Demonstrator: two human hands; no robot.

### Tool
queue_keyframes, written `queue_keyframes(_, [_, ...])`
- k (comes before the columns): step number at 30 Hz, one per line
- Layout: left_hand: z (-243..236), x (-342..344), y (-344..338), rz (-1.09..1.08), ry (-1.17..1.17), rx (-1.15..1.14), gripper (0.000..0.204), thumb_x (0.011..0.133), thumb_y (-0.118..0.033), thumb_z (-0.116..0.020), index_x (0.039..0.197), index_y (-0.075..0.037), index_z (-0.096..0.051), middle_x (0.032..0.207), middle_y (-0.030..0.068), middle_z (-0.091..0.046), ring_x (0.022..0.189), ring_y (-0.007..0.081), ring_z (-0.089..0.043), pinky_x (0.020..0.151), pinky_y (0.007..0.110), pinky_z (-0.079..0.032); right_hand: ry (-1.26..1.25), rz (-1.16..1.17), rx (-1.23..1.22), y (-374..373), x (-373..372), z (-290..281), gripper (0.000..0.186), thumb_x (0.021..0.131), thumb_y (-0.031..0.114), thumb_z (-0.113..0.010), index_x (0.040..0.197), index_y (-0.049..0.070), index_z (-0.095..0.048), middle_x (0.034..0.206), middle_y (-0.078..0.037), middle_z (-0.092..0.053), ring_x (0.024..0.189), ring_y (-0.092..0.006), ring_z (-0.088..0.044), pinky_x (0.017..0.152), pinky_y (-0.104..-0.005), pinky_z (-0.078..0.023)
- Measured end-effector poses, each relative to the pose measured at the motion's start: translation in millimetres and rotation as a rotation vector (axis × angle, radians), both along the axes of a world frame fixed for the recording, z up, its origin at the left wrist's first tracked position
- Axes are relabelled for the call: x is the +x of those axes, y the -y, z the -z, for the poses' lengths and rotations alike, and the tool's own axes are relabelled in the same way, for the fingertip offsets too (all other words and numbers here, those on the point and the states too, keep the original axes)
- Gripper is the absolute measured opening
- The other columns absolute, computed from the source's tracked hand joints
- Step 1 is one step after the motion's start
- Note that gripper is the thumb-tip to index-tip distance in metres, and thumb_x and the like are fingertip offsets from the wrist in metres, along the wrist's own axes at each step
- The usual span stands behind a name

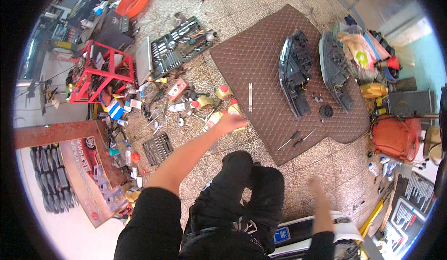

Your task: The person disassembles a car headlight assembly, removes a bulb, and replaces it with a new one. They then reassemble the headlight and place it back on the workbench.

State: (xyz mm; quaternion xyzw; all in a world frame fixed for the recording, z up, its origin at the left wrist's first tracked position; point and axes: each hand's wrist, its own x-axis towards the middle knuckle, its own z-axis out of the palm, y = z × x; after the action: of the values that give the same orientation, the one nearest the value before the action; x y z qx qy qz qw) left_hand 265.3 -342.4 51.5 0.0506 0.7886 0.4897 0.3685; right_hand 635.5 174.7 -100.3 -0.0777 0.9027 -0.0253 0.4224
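Left hand (234, 122), arm outstretched, covers part of a yellow, red-capped bottle (234, 107) beside the left edge of the brown mat (260, 50) — grip can't be told; right hand (316, 185), off the near edge, blurs — openness unclear.

Floor (242, 4): speckled, pebble-patterned tiles, reaching twelve o'clock
Pale wall (53, 225): eight o'clock
Brown beam (58, 134): nine o'clock, roughly horizontal
Red metal frame (114, 77): ten o'clock, open-sided
Light (423, 34): bluish-white, brightest toward two o'clock
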Motion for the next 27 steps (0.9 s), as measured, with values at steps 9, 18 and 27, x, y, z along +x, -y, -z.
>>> queue_keyframes(9, [-195,367,312,-0.733,0.362,-0.908,0.044,0.078,-0.036,-0.082,0.103,0.0,-0.077,0.094,0.0118,-0.076,0.086,0.0182,-0.07,0.077,0.033,-0.055,1.076,0.979,-0.379,144,300,-252,0.043,0.086,0.032,-0.074,0.119,0.006,-0.065,0.103,-0.015,-0.072,0.084,-0.0252,-0.07,0.073,-0.0385,-0.058])
queue_keyframes(18, [-189,298,293,-1.117,0.311,-0.42,0.041,0.082,-0.028,-0.079,0.11,0.001,-0.074,0.098,0.0084,-0.074,0.087,0.0175,-0.066,0.077,0.031,-0.051,0.308,0.127,-0.377,56,13,-176,0.034,0.092,0.025,-0.059,0.12,0.008,-0.066,0.101,-0.008,-0.072,0.082,-0.0219,-0.07,0.067,-0.0393,-0.058])
queue_keyframes(27, [-163,116,265,-1.123,0.13,-0.022,0.042,0.085,-0.025,-0.08,0.115,0.003,-0.071,0.103,0.008,-0.073,0.093,0.016,-0.066,0.086,0.031,-0.051,0.105,1.222,-0.378,58,-277,-335,0.034,0.091,0.021,-0.064,0.119,0.001,-0.063,0.099,-0.017,-0.072,0.078,-0.0264,-0.071,0.064,-0.0385,-0.059])
